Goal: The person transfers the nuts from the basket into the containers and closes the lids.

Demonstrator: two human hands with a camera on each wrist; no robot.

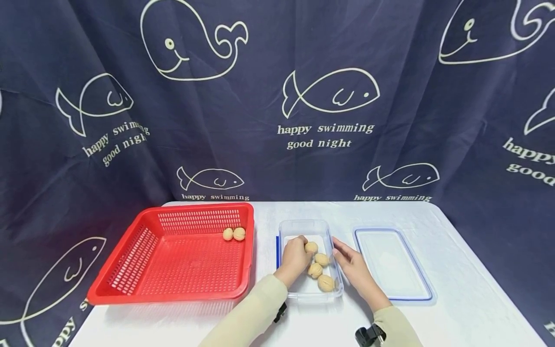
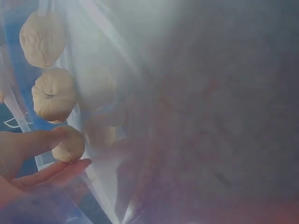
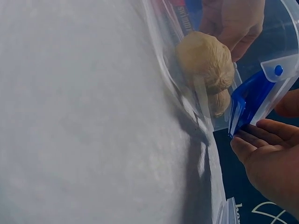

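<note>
Flanking transparent box, red basket left, lid right

The left hand pinches one walnut, with two other walnuts in a row beside it.

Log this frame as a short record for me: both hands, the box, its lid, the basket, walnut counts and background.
Left hand: pinches a walnut inside the clear box
Right hand: fingers at the box's right side
Box: uncovered; four walnuts, counting the pinched one
Lid: flat on the white table, right of the box
Red basket: left of the box; two walnuts near its far right corner
Background: dark blue cloth with whales and fish
</note>
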